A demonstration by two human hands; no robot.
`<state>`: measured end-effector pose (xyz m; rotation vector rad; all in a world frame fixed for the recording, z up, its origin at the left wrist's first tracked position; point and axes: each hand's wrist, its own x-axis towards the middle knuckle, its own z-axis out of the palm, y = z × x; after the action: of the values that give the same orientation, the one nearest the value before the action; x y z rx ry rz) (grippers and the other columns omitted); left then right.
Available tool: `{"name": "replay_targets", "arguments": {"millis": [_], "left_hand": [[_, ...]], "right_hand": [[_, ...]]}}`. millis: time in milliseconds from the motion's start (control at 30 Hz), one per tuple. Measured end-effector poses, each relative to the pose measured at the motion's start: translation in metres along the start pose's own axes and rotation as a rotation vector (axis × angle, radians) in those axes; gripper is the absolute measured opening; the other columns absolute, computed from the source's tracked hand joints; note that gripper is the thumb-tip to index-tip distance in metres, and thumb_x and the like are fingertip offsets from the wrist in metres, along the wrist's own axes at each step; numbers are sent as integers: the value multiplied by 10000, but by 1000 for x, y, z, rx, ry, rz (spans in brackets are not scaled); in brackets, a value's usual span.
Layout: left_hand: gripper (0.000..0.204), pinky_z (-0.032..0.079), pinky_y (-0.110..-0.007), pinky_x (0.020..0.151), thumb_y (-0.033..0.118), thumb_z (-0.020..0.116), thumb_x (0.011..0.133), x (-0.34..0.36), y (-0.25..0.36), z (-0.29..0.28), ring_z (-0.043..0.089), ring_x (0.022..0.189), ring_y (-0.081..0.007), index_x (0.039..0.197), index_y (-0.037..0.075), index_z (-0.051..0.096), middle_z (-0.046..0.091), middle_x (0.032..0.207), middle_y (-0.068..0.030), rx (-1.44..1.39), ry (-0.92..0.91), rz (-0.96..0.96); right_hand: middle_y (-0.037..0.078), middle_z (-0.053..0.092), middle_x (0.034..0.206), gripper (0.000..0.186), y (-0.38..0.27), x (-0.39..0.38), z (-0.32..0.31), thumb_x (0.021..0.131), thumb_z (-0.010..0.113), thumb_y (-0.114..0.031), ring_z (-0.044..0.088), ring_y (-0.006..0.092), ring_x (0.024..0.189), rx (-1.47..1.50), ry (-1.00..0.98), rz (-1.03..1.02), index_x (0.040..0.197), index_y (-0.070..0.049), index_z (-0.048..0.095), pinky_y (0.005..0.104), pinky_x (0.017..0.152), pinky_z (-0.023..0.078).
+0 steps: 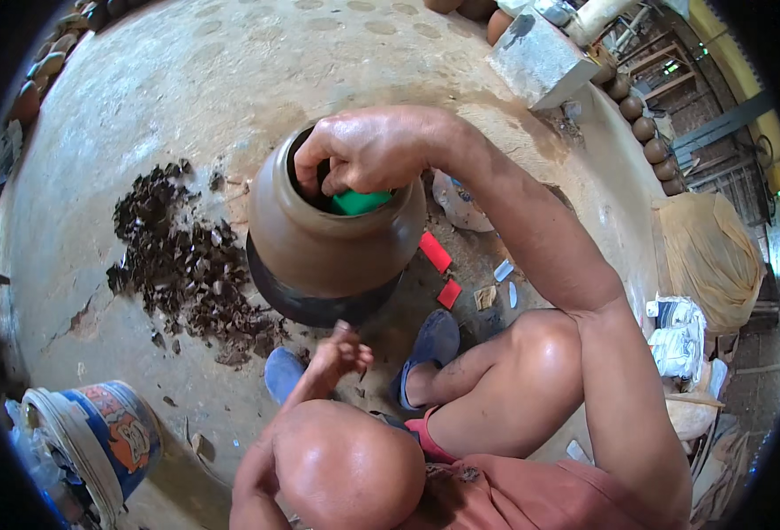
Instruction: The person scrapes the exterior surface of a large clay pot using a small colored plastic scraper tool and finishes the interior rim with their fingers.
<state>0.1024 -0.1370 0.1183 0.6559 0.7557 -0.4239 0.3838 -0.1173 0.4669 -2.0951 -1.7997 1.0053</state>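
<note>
A round brown clay pot (328, 243) stands upright on a dark round base (319, 300). My right hand (359, 150) reaches over its rim, fingers bent down into the mouth. Those fingers are closed on a smooth green piece (361, 203), partly hidden by the hand and rim. My left hand (344, 353) hovers beside my left knee, just below the pot's base. Its fingers are loosely bent, thumb apart, with nothing visible in them.
Dark clay scraps (187, 265) lie heaped left of the pot. Red pieces (436, 252) and small blue pieces lie to its right, near a round pale slab (460, 203). A printed bucket (112, 437) stands lower left. Farther off are a concrete block (544, 57) and rows of pots (644, 130).
</note>
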Motion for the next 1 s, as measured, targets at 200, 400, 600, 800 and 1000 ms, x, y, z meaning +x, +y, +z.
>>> {"name": "replay_targets", "arguments": {"millis": [200,400,600,800,1000], "left_hand": [[781,592,-420,683,699,531,977,1,85,-54,734,783,-243,1334,5,556,710,1060,-214,-146,304,561],[787,602,-389,590,636,572,989,-8,11,-14,719,682,-282,1440,16,395,707,1050,-248,-123,-15,-256],[780,573,-367,606,664,517,1003,4,88,-70,711,710,-252,1288,-61,537,717,992,-211,-126,262,528],[733,598,-408,659,621,469,1044,1,1,-19,696,647,-279,1230,-77,591,714,900,-250,-47,-46,43],[693,480,-281,471,673,498,1005,-5,68,-45,576,526,-151,1238,25,572,681,804,-91,-55,404,386]], "right_hand": [[98,753,939,188,-16,-4,-1,886,710,-56,705,205,887,-19,-2,72,1072,-27,714,379,784,553],[98,754,942,188,-8,-1,4,878,703,-33,703,205,876,12,-6,14,1066,-24,716,377,777,551],[110,756,922,187,2,-9,4,884,685,-31,708,204,854,58,1,40,1067,0,709,365,767,552],[110,751,896,197,-9,1,-2,894,673,-33,697,184,840,21,9,32,1083,8,710,356,757,548],[113,749,904,200,-4,-1,1,898,667,-45,694,191,845,33,47,-20,1088,-1,711,359,747,544]]}}
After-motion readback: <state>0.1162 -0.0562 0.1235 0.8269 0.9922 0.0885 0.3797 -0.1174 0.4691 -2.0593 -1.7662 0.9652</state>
